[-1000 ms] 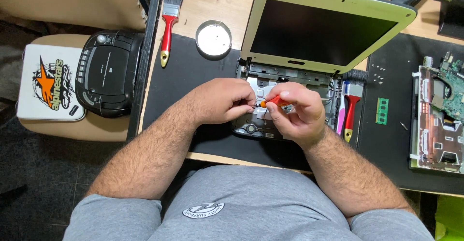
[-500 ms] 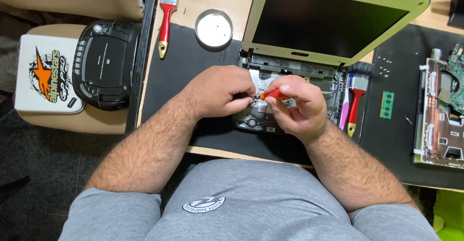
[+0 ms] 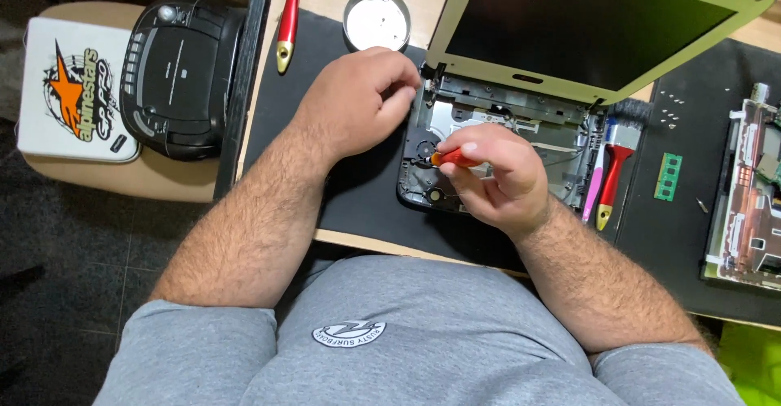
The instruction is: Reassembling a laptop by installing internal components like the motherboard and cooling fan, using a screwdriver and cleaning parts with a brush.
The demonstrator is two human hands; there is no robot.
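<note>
Up beyond my left hand I see a round tin [image 3: 376,19] and, left of it, a red-handled brush [image 3: 290,17] lying on the mat's [image 3: 342,186] edge. Further left, off the desk, a black radio [image 3: 181,76] sits beside a white box [image 3: 75,89]. Just past my right hand lie a second brush [image 3: 617,162], a green memory stick [image 3: 669,176] and a bare circuit board [image 3: 752,203].

The right hand [image 3: 496,174] covers most of the red screwdriver [image 3: 452,159]; its tip is hidden. The left hand [image 3: 358,101] hides whatever its fingertips pinch at the laptop base [image 3: 521,117]. The laptop lid [image 3: 602,24] and the brush [image 3: 290,11] at the worktop's far edge are cut off on top, the circuit board [image 3: 752,194] at right.
</note>
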